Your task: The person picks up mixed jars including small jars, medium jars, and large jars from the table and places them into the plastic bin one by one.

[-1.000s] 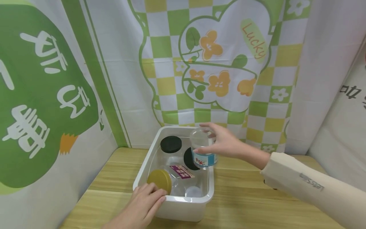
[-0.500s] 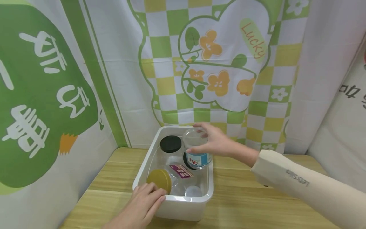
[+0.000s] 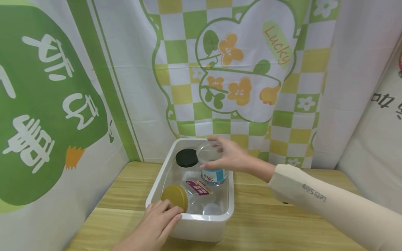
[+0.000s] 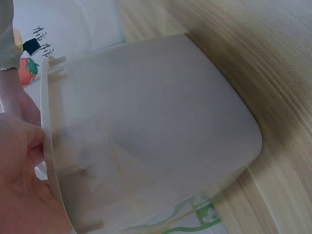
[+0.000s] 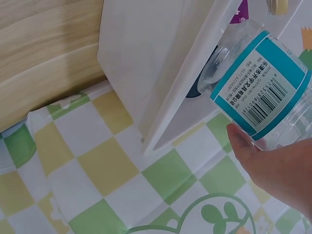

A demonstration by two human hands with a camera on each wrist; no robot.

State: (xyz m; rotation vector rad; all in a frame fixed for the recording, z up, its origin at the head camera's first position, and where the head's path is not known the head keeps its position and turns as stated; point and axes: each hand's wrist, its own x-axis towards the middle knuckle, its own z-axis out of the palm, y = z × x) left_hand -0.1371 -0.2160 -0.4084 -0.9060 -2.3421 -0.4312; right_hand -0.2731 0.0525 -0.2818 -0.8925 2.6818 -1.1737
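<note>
A clear plastic jar with a blue label (image 3: 214, 175) is gripped near its top by my right hand (image 3: 233, 157). It is held over the right back part of a white plastic bin (image 3: 231, 198), and its barcode label (image 5: 263, 87) faces the right wrist camera. My left hand (image 3: 160, 223) grips the bin's rim at the near left corner, with the bin's outer wall (image 4: 146, 122) filling the left wrist view. Inside lie a jar with a black lid (image 3: 187, 158), a yellow lid (image 3: 175, 198), a clear jar with a purple label (image 3: 199, 187) and a small whitish round piece (image 3: 212, 210).
The bin stands on a wooden table (image 3: 276, 223). Behind it hangs a green and yellow checked cloth (image 3: 177, 50). More printed cloth (image 3: 116, 139) closes off the left side.
My right hand has moved left with the clear jar, from above the bin's right rim to further over its inside, covering the second black lid. The left hand has stayed on the rim.
</note>
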